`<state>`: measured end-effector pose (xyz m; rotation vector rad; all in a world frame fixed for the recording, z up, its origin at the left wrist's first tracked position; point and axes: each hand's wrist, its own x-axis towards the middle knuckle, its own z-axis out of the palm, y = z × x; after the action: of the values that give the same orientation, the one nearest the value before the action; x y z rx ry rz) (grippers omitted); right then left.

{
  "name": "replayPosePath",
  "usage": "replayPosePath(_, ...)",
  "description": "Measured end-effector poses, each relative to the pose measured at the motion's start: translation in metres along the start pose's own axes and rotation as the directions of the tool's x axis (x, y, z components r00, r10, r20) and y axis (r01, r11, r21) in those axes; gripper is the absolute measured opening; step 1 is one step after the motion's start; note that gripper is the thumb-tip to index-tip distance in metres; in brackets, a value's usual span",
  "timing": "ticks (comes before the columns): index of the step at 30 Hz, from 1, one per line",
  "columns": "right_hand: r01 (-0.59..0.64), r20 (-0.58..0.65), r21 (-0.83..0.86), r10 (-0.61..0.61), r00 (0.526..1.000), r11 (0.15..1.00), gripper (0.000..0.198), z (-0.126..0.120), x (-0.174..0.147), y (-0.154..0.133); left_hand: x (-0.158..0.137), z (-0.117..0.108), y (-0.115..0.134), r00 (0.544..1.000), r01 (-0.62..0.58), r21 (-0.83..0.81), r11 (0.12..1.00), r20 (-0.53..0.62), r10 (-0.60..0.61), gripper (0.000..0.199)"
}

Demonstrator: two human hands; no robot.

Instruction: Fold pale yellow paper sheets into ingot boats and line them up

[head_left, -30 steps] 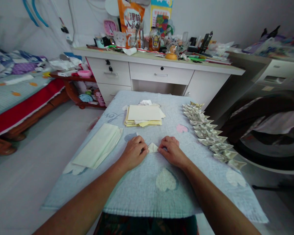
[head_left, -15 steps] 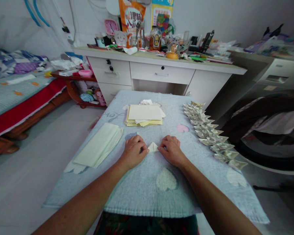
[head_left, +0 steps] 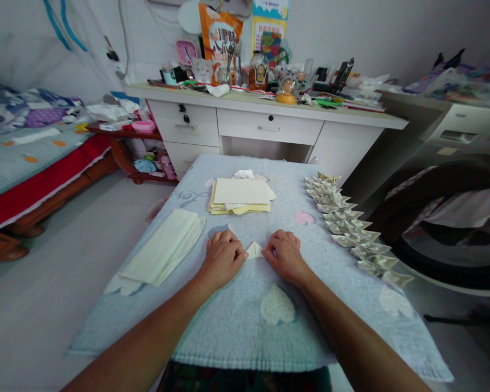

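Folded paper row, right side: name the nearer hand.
Right. The right hand is left of the row; the left hand is farther left, past the small folded paper.

Matt folded paper (head_left: 253, 251), soft woven tablecloth (head_left: 237, 326), glossy plastic snack bag (head_left: 220, 41), clear glass jar (head_left: 258, 71)

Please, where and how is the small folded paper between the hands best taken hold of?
Probably by its two near corners, the left hand from the left, the right hand from the right: the small folded paper looks roughly triangular, peak pointing away, so those corners stick out sideways for pinching.
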<state>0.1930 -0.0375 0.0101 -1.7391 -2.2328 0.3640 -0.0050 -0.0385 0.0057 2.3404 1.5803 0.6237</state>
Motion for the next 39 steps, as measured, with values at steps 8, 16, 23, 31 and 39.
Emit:
replayPosePath(8, 0.018, 0.010, -0.086, -0.017, 1.000, 0.996, 0.020, 0.000, -0.001, -0.002, -0.002, 0.002, 0.001, 1.000, 0.000, 0.059, 0.998, 0.026, -0.002, 0.017)
replayPosePath(16, 0.013, -0.011, -0.112, -0.014, 1.000, 0.994, 0.017, 0.000, -0.002, -0.005, -0.003, 0.001, 0.004, 1.000, 0.001, 0.100, 0.995, 0.011, -0.002, 0.015)
replayPosePath(23, 0.007, -0.005, -0.125, -0.007, 1.000, 0.992, 0.019, 0.001, -0.002, -0.005, -0.005, -0.002, 0.004, 1.000, -0.005, 0.140, 0.990, -0.008, 0.007, 0.013)
replayPosePath(31, 0.016, -0.013, -0.131, -0.018, 1.000, 0.991, 0.018, 0.001, -0.003, -0.005, 0.000, -0.008, -0.002, 0.994, -0.024, 0.009, 1.000, -0.108, 0.025, 0.016)
replayPosePath(39, 0.012, -0.012, -0.139, -0.014, 1.000, 0.990, 0.019, -0.001, -0.003, -0.006, 0.005, 0.003, 0.005, 0.901, -0.416, -0.115, 0.902, 0.079, 0.426, 0.029)
